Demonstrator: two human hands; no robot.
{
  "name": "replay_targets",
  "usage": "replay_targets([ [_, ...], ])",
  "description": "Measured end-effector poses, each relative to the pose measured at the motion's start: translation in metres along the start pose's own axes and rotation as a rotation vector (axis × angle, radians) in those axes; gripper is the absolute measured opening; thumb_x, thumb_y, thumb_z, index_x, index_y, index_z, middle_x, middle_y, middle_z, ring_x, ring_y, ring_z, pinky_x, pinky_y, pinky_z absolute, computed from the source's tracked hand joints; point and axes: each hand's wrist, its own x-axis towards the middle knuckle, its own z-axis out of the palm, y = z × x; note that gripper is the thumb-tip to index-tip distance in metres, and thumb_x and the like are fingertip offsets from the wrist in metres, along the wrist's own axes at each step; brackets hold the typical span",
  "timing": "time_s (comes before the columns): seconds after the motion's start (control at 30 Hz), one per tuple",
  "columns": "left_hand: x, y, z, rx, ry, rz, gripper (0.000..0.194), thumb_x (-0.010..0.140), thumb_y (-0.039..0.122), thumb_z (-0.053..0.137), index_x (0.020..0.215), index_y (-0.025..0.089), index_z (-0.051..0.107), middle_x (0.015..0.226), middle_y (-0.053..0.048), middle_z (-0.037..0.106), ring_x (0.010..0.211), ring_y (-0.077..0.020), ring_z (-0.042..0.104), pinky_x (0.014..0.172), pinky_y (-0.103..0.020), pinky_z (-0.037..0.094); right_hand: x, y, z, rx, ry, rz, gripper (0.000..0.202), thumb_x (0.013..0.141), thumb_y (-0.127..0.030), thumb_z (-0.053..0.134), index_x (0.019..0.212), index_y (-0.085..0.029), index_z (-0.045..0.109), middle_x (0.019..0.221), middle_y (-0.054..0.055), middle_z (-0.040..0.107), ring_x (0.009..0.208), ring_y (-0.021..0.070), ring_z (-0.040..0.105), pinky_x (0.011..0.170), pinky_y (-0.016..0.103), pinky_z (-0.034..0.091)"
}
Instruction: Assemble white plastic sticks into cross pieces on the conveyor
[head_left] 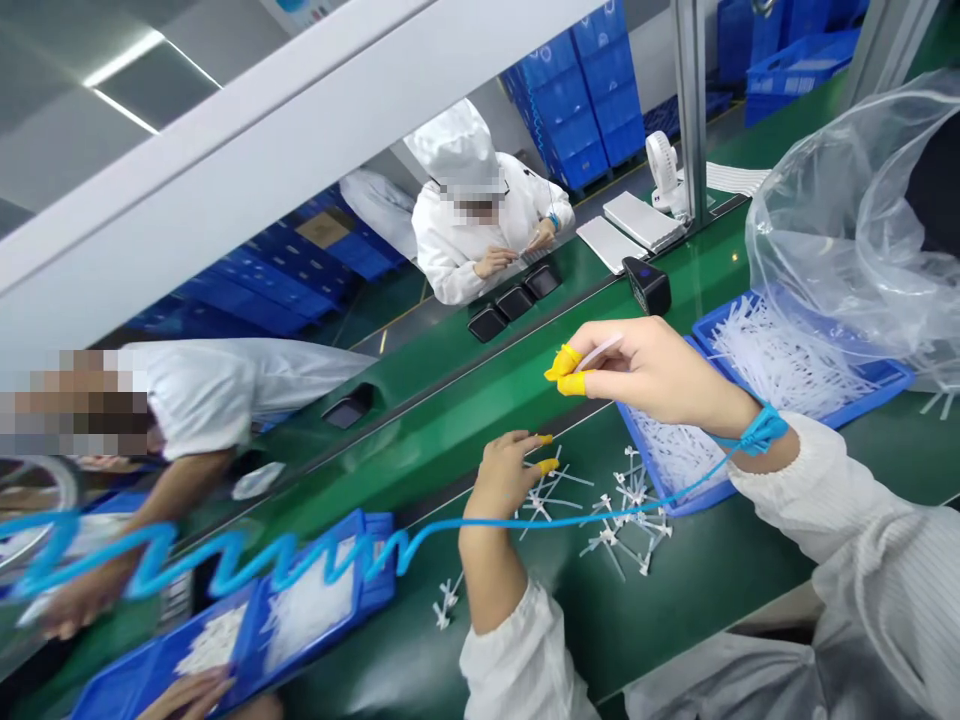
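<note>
My right hand [637, 370], with yellow finger cots on its thumb and forefinger, is raised above the green bench. A thin white plastic strip [598, 352] is held in it; the cot-covered tips are pressed together. Lower down, my left hand [506, 475] has its cot-covered thumb and finger apart, over a small heap of white strips [551, 500]. Whether it touches them I cannot tell. To the right of that heap lie several strips with small white end pieces [630, 510]. A blue wrist cord [761, 430] circles my right wrist, its coil stretching left.
Blue trays of loose white strips [787, 365] stand at the right, beneath a clear plastic bag [847, 220]. More blue trays [259, 620] are at lower left, with a co-worker's hand [195, 692] there. Another person [480, 220] sits across the green belt [510, 375].
</note>
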Motion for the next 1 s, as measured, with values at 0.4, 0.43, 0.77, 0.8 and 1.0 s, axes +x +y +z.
replay_targets([
  [0.4,0.027,-0.001,0.064,-0.064,-0.301,0.042,0.029,0.108,0.041,0.074,0.125,0.017,0.074,0.125,-0.010,0.076,0.106,-0.0231,0.075,0.096,-0.044,0.066,0.000,-0.002,-0.009,0.007,0.049,0.090,0.010,0.089,-0.022,0.077,0.095,-0.019,0.084,0.096,0.004,0.086,0.090,0.0218,0.081,0.077,0.032,0.062],
  [0.43,0.030,-0.001,0.058,-0.065,-0.309,0.051,0.024,0.106,0.039,0.076,0.116,0.016,0.076,0.114,-0.009,0.078,0.098,-0.0215,0.075,0.093,-0.042,0.066,0.001,-0.002,-0.009,0.027,0.046,0.089,0.010,0.090,-0.023,0.077,0.096,-0.019,0.084,0.097,0.004,0.086,0.091,0.0219,0.081,0.078,0.032,0.062],
  [0.77,0.007,0.030,0.002,-0.717,0.184,0.049,0.034,0.084,0.046,0.096,0.101,0.020,0.082,0.100,-0.006,0.082,0.089,-0.0214,0.079,0.089,-0.033,0.066,0.001,0.005,0.004,0.074,-0.124,0.170,0.013,0.091,-0.018,0.074,0.099,-0.020,0.084,0.094,0.002,0.085,0.088,0.0195,0.081,0.080,0.029,0.062],
  [0.8,0.005,0.034,0.004,-0.753,0.187,0.049,0.036,0.083,0.047,0.097,0.102,0.020,0.083,0.100,-0.006,0.082,0.088,-0.0212,0.079,0.088,-0.033,0.067,0.001,0.006,0.006,0.069,-0.151,0.183,0.013,0.091,-0.017,0.073,0.100,-0.020,0.083,0.093,0.002,0.085,0.088,0.0194,0.081,0.080,0.029,0.061],
  [1.0,0.004,0.042,0.004,-0.703,0.179,0.057,0.038,0.087,0.049,0.095,0.109,0.020,0.084,0.106,-0.008,0.083,0.089,-0.0223,0.080,0.090,-0.036,0.068,0.001,0.006,0.008,-0.070,-0.174,0.187,0.017,0.094,-0.010,0.069,0.100,-0.020,0.082,0.089,-0.001,0.084,0.085,0.0168,0.079,0.075,0.025,0.055],
])
